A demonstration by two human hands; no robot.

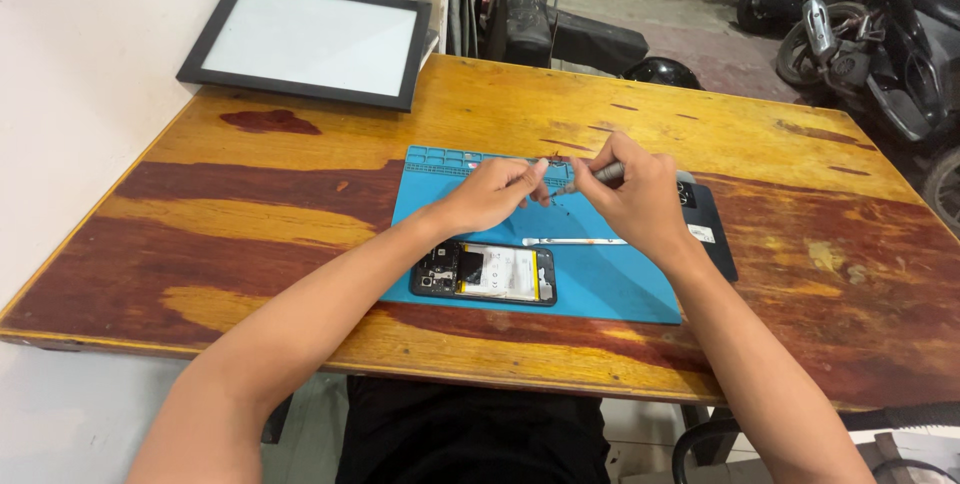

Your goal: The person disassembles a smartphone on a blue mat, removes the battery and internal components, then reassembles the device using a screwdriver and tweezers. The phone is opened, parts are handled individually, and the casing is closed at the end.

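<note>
Screwdriver tip met by both hands above a blue mat.

An opened phone (484, 273) is laid on the blue mat (610, 284) on the worktop (300, 214). The left hand (492, 194) is pinched at the tip of a screwdriver (596, 177), whose handle is gripped by the closed fingers of the right hand (632, 199).

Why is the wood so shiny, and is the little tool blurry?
In the head view, soft light gives the varnished table a dull sheen, with no hard shadows. The right hand holds a thin screwdriver, its tip by the left hand too small to see sharply. The opened phone on the blue mat is in focus, and the frame edges bend slightly.
</note>
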